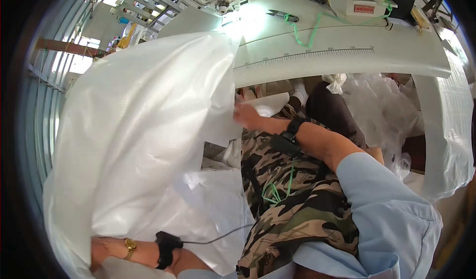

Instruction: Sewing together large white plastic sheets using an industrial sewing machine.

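A large white woven plastic sheet point(148, 110) fills the left side, rising to a brightly lit spot under the sewing machine head point(223, 5). My left hand point(101, 249), below a gold watch, lies against the sheet at the lower left; its fingers are hidden by the plastic. My right hand point(246, 116) is at the sheet's right edge, just below the machine table point(342, 63). Its fingers look bent but are blurred, so I cannot tell whether they grip the edge. A white flap point(272, 103) shows beside this hand.
On the machine table lie small thread snips point(283, 16) with green thread point(310, 43) trailing from them. A camouflage apron point(302, 195) covers my lap, with green thread ends on it. Clear plastic point(379, 110) hangs under the table at right. A ribbed metal wall point(42, 110) stands at left.
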`<state>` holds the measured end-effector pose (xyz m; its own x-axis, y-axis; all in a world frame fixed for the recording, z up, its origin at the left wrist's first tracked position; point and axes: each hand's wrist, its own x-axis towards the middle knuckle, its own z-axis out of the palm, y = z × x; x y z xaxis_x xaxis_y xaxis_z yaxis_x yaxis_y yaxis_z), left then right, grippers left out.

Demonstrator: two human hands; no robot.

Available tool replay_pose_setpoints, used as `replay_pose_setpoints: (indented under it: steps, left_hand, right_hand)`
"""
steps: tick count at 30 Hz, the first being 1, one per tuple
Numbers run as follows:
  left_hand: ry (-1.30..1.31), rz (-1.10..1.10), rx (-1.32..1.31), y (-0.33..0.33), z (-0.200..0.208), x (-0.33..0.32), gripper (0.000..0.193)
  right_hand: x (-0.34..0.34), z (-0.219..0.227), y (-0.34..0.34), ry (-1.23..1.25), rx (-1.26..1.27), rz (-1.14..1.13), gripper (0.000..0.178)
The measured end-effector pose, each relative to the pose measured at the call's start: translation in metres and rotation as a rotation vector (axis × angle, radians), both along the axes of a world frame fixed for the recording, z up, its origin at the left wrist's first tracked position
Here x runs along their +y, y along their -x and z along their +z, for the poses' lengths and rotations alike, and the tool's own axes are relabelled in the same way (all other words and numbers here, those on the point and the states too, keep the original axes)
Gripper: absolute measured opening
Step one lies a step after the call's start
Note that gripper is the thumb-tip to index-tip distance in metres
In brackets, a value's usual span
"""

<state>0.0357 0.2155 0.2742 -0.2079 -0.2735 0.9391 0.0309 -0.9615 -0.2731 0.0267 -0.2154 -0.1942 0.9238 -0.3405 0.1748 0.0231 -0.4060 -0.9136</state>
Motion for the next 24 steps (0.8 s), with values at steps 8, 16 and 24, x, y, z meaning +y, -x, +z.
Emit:
replay_pose_setpoints:
  steps: [8,16,24]
  left_hand:
    - [-0.11,0.364,0.394,-0.063,0.022,0.026,0.06]
    - [-0.078,0.282,1.484,-0.118,-0.208,0.126,0.048]
    - [0.562,-0.49,2.145,-0.008,-0.287,-0.062,0.024]
  right_hand:
    - [0.117,0.05,0.05,-0.249,-0.291,1.249,0.042]
    - [0.071,0.06,0.072,0.058,0.073,0.753,0.031]
    - [0.012,0.113,0.124,-1.037,-0.001,0.547,0.032]
